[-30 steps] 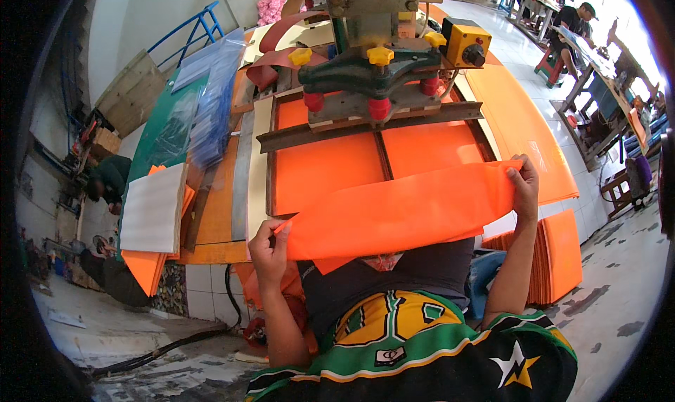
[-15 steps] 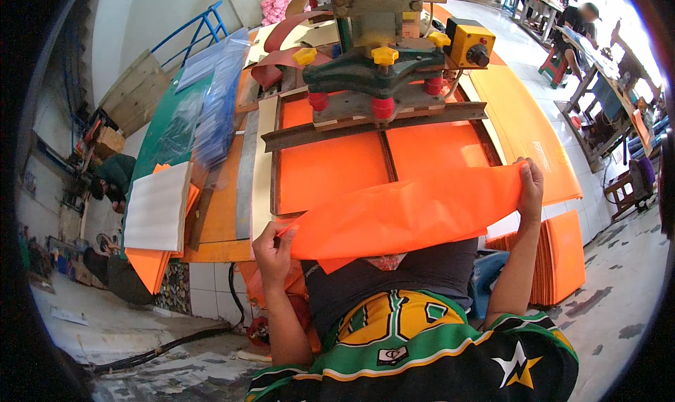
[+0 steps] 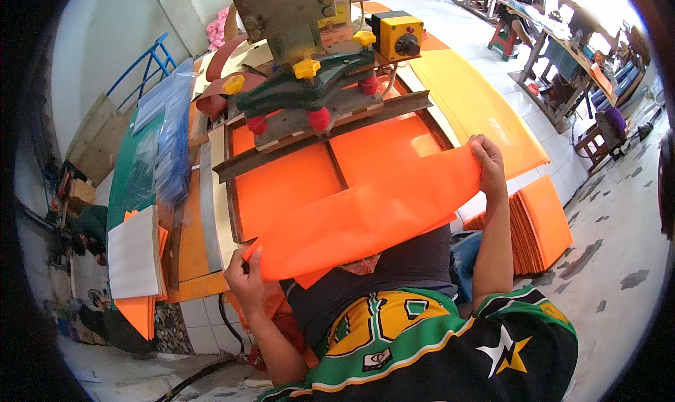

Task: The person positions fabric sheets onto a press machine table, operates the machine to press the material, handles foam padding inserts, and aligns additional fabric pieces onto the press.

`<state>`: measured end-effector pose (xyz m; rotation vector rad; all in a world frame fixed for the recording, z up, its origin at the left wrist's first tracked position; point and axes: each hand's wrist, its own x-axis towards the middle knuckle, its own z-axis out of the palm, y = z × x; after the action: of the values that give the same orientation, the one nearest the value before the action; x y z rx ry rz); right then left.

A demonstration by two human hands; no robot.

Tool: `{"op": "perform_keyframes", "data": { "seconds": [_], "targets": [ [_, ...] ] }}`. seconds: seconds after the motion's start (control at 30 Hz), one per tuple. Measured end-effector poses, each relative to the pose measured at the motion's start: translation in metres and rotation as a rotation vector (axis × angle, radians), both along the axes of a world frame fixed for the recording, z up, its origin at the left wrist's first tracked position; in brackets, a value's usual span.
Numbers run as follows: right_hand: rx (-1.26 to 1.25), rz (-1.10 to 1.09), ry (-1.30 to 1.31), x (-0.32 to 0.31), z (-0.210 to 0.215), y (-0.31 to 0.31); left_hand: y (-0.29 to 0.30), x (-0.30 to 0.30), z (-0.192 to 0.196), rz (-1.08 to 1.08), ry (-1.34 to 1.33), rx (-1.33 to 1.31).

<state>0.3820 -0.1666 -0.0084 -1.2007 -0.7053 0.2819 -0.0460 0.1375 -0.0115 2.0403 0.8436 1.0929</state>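
Observation:
A thin orange sheet, folded over on itself, is stretched between my two hands above my lap. My left hand pinches its left corner; my right hand grips the right end, a little higher. Just beyond the sheet, a dark metal frame with a cross divider lies on the press table, with orange material inside it. Over the frame's far side stands a press head with a green clamp, yellow knobs and red collars. The near edge of the frame is partly hidden behind the sheet.
A stack of orange folded sheets stands at the right. White sheets lie over orange ones at the table's left, near clear plastic bags. A yellow control box sits beside the press. Another person sits far right.
The view has turned, so the press and table appear further left and tilted. My hands still hold the orange sheet stretched out, its right end now raised relative to the left.

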Motion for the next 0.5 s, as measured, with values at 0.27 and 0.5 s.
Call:
{"op": "perform_keyframes", "data": {
  "seconds": [0.27, 0.5],
  "targets": [
    [0.002, -0.012, -0.006, -0.0007, 0.0038, -0.0017, -0.0040, 0.0051, 0.0031, -0.019, -0.076, -0.037],
    [0.018, 0.012, -0.004, -0.0015, 0.0034, -0.0012, -0.0008, 0.0001, -0.0005, -0.027, -0.031, -0.037]
  ]
}}
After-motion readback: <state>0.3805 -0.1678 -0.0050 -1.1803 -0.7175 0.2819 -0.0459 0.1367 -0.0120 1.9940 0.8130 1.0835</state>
